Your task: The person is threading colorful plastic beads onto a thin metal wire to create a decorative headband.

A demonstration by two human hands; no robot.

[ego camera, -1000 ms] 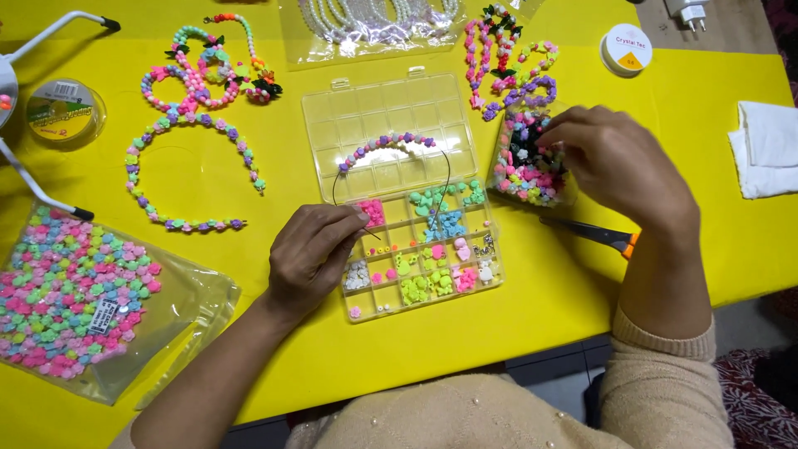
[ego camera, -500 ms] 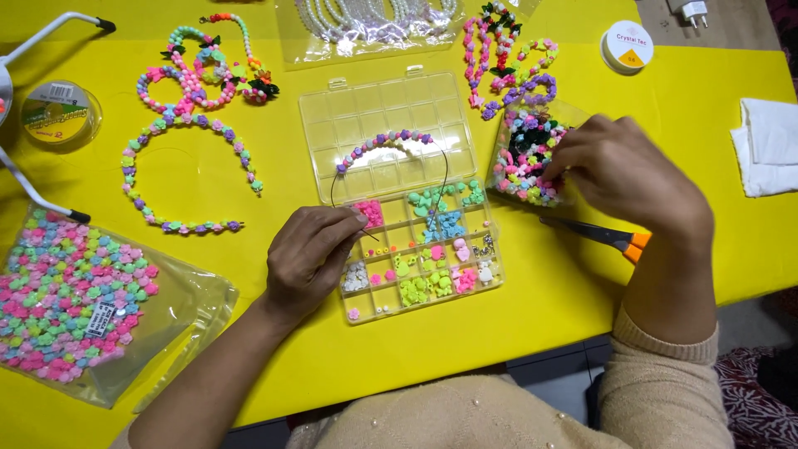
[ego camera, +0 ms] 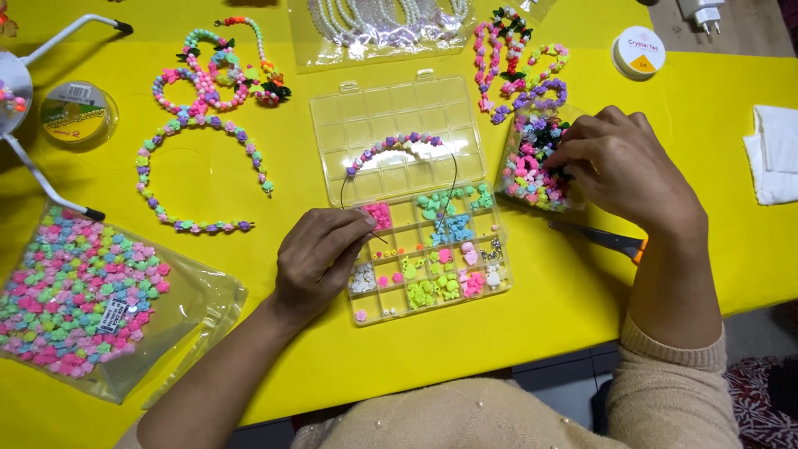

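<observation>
Left hand (ego camera: 320, 258) pinching a thin black cord (ego camera: 453, 179) half strung with beads over the clear organiser box (ego camera: 391, 116), right hand (ego camera: 619, 170) fingers closed among mixed beads in a bag (ego camera: 528, 170)

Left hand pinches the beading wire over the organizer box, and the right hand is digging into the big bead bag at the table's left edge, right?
Not quite: in the head view the right hand reaches into the small bead bag right of the organizer box. The left hand does pinch the beading wire.

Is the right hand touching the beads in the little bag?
Touching. The head view shows the right hand with its fingertips dipped into the small bag of mixed beads, no gap between them.
</observation>
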